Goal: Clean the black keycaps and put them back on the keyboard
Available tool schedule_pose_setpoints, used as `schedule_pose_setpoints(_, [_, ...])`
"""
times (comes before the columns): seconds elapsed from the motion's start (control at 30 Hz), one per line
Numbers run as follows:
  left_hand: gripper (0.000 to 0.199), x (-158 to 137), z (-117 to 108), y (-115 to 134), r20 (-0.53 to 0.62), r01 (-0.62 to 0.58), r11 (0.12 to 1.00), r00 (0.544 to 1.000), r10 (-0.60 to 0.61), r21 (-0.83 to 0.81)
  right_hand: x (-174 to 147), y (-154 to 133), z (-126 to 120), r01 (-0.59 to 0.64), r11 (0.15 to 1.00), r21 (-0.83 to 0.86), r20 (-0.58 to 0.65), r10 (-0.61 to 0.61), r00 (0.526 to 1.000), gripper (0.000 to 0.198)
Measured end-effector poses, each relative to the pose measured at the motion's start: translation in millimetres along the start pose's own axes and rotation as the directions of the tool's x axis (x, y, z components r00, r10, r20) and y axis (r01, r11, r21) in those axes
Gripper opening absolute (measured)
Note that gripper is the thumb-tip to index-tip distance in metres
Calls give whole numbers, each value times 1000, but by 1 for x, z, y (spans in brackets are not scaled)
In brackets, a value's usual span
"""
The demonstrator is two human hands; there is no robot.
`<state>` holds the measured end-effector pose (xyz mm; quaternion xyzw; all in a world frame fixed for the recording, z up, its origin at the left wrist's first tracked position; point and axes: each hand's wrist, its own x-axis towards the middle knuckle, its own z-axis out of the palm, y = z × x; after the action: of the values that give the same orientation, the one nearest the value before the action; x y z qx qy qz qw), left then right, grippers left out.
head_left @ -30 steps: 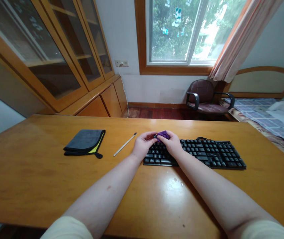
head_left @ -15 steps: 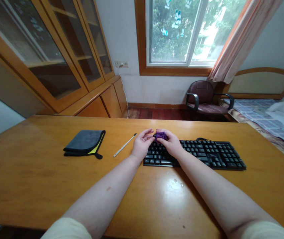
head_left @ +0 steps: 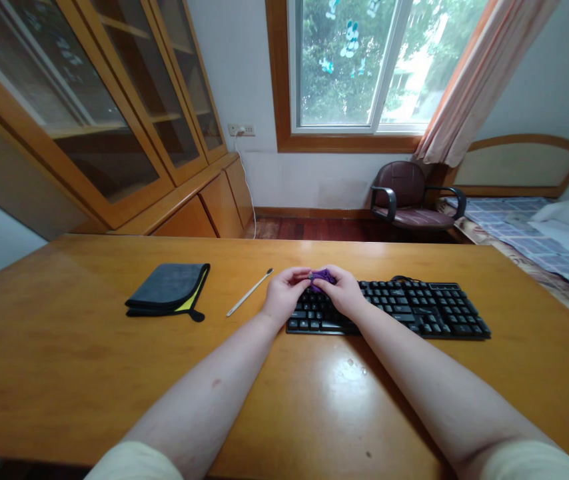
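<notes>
A crumpled purple cloth (head_left: 322, 276) is gripped in my right hand (head_left: 345, 291), with the thumb pressed across its front. My left hand (head_left: 284, 291) meets it from the left, thumb and fingers pinched on a small dark piece at the cloth's left edge. That piece looks about the size of a keycap, but the fingers cover most of it. Both hands are held over the left part of a black keyboard (head_left: 404, 310) and hide some of its keys. Left of my left hand lies a thin pale stick-like brush (head_left: 249, 293) with a dark tip.
On the left of the wooden table (head_left: 64, 360) lies a folded grey cloth (head_left: 167, 285) with black edging and a yellow underside. Small wet-looking spots show in front of the keyboard. Beyond the table are a glass-door cabinet (head_left: 164, 87), an office chair (head_left: 402, 190) and a bed (head_left: 554, 227).
The left fingers have closed in against the purple cloth, and the small dark piece is more covered. Both hands have dropped slightly. The view has shifted a little.
</notes>
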<state>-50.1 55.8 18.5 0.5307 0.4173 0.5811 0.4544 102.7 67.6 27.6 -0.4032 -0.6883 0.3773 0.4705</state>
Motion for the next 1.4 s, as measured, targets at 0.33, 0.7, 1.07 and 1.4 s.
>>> schedule_pose_setpoints(0.33, [25,1,2,-2,-28,69,997,997,-70,-39,0,3,3,-76,996,-46,-93,71,993,17])
schedule_pose_setpoints(0.7, [35,0,3,-8,-145,-24,999,989,17,-46,5,13,3,-107,988,108,-146,122,982,27])
schedule_pose_setpoints(1.07, [39,4,-2,-14,-192,-116,993,975,112,-8,7,22,2,-141,904,403,-98,196,976,41])
schedule_pose_setpoints(1.4, [42,-10,-3,-9,-22,-240,893,963,268,380,-1,-7,7,-139,990,27,-43,140,989,34])
